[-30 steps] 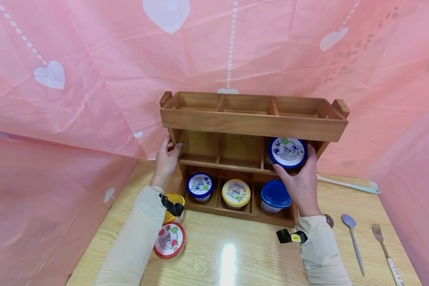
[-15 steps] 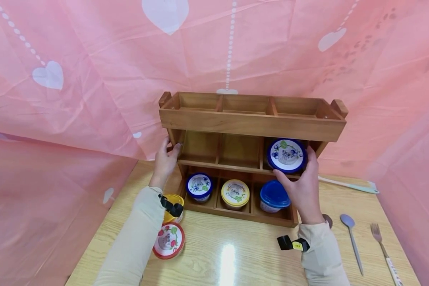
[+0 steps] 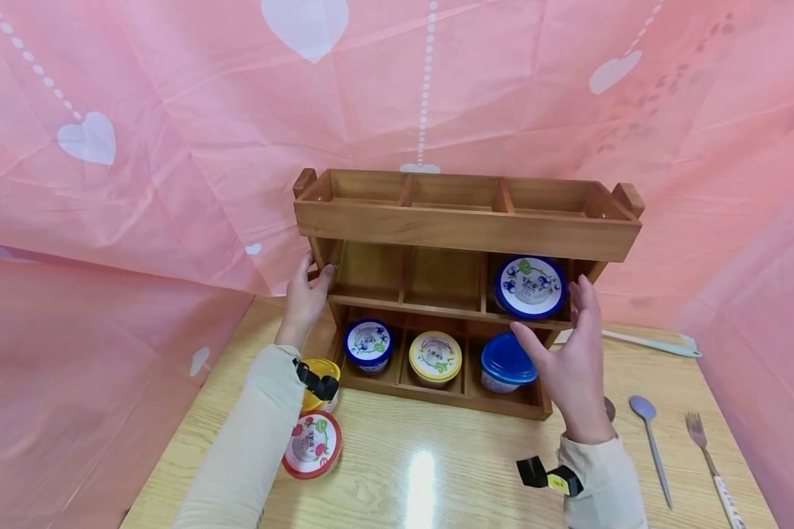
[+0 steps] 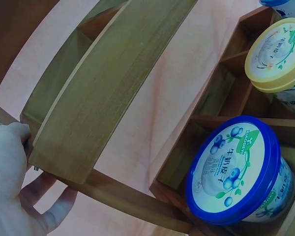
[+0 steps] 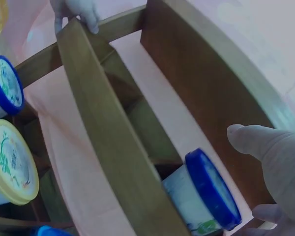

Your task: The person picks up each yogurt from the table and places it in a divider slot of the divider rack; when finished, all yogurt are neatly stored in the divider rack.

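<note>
The wooden rack (image 3: 466, 228), set on the tabletop (image 3: 384, 441), was held at its left side by the left grip (image 3: 304, 301), whose thumb and fingers were bent round the upright beside the middle tier. Nothing was held by the right grip (image 3: 572, 367); its thumb and fingers were spread well apart near the rack's right end, just beside the blueberry tub (image 3: 531, 288). That tub was seated in the right-hand compartment of the rack's middle tier (whether its lid was touched by a fingertip could not be made out).

In the rack's bottom tier, three more tubs were seen: a dark-blue-rimmed tub (image 3: 369, 344) at the left, a yellow-rimmed tub (image 3: 435, 356) in the centre and a plain blue-lidded tub (image 3: 508, 360) at the right. To the left front of the rack, a red-rimmed tub (image 3: 312, 444) and a yellow-lidded tub (image 3: 326, 366), partly hidden by the left wrist, were placed. To its right front, a grey spoon (image 3: 654, 444) and a fork (image 3: 717, 479) were laid.
</note>
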A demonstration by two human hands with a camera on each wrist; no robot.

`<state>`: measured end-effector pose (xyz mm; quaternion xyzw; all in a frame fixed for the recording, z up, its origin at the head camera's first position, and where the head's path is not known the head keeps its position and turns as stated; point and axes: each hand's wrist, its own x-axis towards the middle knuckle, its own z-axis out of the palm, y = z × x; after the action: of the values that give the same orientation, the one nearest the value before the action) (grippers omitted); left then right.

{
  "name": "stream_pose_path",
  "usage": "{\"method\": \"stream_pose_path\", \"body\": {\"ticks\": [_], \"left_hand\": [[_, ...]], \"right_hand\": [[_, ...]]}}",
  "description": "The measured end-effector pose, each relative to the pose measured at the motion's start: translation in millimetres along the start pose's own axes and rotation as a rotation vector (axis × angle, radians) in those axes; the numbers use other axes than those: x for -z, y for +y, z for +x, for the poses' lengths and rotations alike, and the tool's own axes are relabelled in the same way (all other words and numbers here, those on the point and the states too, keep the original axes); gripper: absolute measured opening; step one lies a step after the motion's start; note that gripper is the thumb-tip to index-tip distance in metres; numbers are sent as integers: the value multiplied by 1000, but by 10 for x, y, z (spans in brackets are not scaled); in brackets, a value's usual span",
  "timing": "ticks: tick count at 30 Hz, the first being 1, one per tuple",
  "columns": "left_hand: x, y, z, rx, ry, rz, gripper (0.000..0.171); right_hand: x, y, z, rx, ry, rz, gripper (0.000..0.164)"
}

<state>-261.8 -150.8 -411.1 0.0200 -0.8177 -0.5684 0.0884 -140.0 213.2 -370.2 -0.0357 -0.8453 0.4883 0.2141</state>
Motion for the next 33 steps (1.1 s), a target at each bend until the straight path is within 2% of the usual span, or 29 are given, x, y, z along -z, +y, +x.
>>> {"method": "stream_pose_path", "body": {"ticks": [8,16,25,29,33], "left_hand": [[4,3,12,0,2,-2,49],[7,-1,7,1,-3,-11,50],[-3,-10,13,1,-7,-3,51],[0,-9,13,3,-5,-4,51],[0,-5,9,6,-4,-6,51]], "right_hand": [[20,-132,-128,18,1,-19,99],[-11,-164,-269,78,-52,-39,96],[-204,-81,-477,136,-104,-55,96],[-311,-44,-568,189,-129,-73,96],[-445,-9,-675,228,-190,-85,96]]}}
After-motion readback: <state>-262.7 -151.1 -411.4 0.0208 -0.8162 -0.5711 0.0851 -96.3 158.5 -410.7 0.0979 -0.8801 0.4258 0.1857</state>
